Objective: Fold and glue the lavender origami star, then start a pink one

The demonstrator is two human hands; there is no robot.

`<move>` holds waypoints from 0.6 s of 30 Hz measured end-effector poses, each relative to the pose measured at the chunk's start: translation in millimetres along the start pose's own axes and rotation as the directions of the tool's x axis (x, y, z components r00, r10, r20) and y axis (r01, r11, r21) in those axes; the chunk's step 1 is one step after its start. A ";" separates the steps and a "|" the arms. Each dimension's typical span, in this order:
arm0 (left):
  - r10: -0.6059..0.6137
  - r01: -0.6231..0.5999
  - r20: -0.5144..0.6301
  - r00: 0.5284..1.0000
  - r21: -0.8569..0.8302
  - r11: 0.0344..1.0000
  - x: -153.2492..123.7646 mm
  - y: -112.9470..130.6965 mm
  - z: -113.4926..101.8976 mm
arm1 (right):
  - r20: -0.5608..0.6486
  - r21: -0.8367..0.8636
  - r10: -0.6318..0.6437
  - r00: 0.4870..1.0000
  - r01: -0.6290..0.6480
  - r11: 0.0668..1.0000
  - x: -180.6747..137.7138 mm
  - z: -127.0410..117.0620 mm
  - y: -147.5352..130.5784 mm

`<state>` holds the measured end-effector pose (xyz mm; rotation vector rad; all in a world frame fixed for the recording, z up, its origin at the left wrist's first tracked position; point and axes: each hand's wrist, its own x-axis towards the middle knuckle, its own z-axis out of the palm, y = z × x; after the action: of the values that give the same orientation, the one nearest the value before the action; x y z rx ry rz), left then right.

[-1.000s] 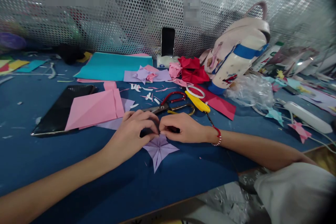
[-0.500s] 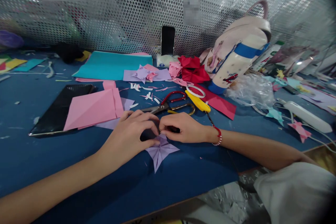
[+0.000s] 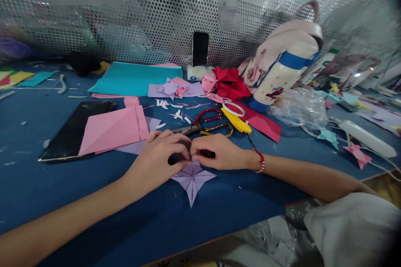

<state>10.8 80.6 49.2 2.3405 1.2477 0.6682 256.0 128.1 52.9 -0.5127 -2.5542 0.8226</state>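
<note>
Left hand [image 3: 153,154] and right hand [image 3: 221,152] pinch a purple star [image 3: 193,178] at twelve o'clock — just turned slightly, likely mid-crease.

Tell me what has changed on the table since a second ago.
The purple paper star has turned slightly: its near tip has swung right and its right tip a little farther away. The left hand and right hand remain at its far side, with no visible new grasp or release. The scissors and pink paper stayed put.

Papercraft workspace [image 3: 232,208] | scissors [image 3: 196,127] | purple folded star [image 3: 193,179] | paper scraps [image 3: 178,114] | teal sheets [image 3: 138,78] | perforated panel [image 3: 163,16]
</note>
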 end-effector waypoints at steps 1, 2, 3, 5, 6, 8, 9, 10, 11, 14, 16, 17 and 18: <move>-0.003 0.003 -0.004 1.000 -0.004 1.000 -0.2 0.1 0.9 | 0.003 0.003 0.012 1.000 -0.012 1.000 0.2 0.0 -0.7; -0.006 0.006 -0.008 1.000 -0.007 1.000 -0.4 0.2 1.7 | 0.005 0.007 0.026 1.000 -0.026 1.000 0.5 -0.3 -1.2; -0.009 0.009 -0.011 1.000 -0.011 1.000 -0.5 0.2 2.6 | 0.007 0.014 0.038 0.999 -0.038 0.999 0.9 -1.1 -1.5; -0.016 0.016 -0.013 1.000 -0.016 1.000 -0.5 0.4 3.9 | 0.022 0.052 0.050 0.999 -0.051 0.997 1.8 -4.8 -0.7; -0.019 0.019 -0.014 1.000 -0.017 1.000 -0.5 0.7 4.3 | 0.044 0.088 0.046 0.998 -0.050 0.995 2.4 -7.8 0.3; -0.025 0.024 -0.015 1.000 -0.021 0.999 -0.5 1.6 4.3 | 0.123 0.187 0.032 0.992 -0.055 0.981 3.7 -15.3 3.6; -0.027 0.027 -0.016 1.000 -0.023 0.999 -0.6 2.3 4.0 | 0.167 0.239 0.029 0.985 -0.069 0.969 4.3 -19.2 5.5; -0.029 0.029 -0.017 0.999 -0.026 0.999 -0.7 3.0 3.6 | 0.204 0.280 0.034 0.978 -0.091 0.956 4.9 -22.7 7.5; -0.031 0.031 -0.018 0.999 -0.029 0.999 -1.0 3.8 3.2 | 0.228 0.312 0.039 0.973 -0.111 0.944 5.2 -25.6 9.3; -0.036 0.035 -0.021 0.999 -0.038 0.999 -1.7 5.8 2.4 | 0.251 0.357 0.054 0.966 -0.144 0.923 5.5 -29.5 12.7; -0.037 0.036 -0.024 0.999 -0.044 0.998 -2.1 6.7 2.5 | 0.250 0.360 0.051 0.967 -0.141 0.922 5.3 -29.0 13.0; -0.037 0.036 -0.025 0.999 -0.046 0.998 -2.2 7.0 2.8 | 0.237 0.351 0.046 0.970 -0.130 0.927 5.2 -28.3 12.7; -0.036 0.034 -0.027 0.999 -0.048 0.998 -2.2 7.1 3.1 | 0.219 0.335 0.038 0.975 -0.111 0.936 5.3 -27.6 12.3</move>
<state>16.2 74.6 50.1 2.2733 1.2682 0.7129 267.5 152.7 67.3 -0.4313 -2.5022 1.3871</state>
